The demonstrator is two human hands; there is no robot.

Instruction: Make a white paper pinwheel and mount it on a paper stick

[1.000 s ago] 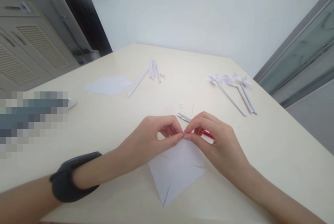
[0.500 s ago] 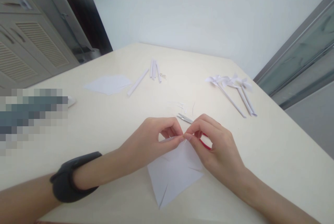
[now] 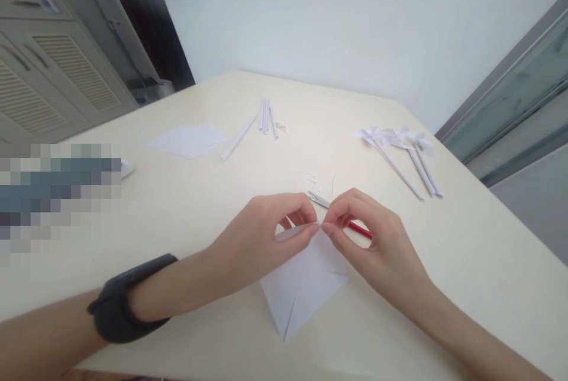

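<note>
Two fingers of the left hand (image 3: pixel 261 236), thumb against forefinger, pinch the far corner of a slit white sheet (image 3: pixel 299 286), which spreads from there back toward the wrists. Just beside them, the right hand (image 3: pixel 377 230) brings thumb and forefinger nearly together at that corner; whether they grip anything is too small to tell. Scissors (image 3: pixel 318 200) lie in the way right beyond the fingers, their red handle partly covered by the right hand. A little farther out on the bench (image 3: pixel 461 251) are thin white scraps (image 3: pixel 310 177) and a curved strand (image 3: pixel 334 183). Well ahead and leftward of the fingers lie a lone paper tube (image 3: pixel 238 138), a group of tubes (image 3: pixel 265 116), small curled bits (image 3: pixel 281 127) and overlapping sheets (image 3: pixel 189 141); ahead and rightward, paper pinwheels (image 3: pixel 393 137) bunch together, their heads touching.
</note>
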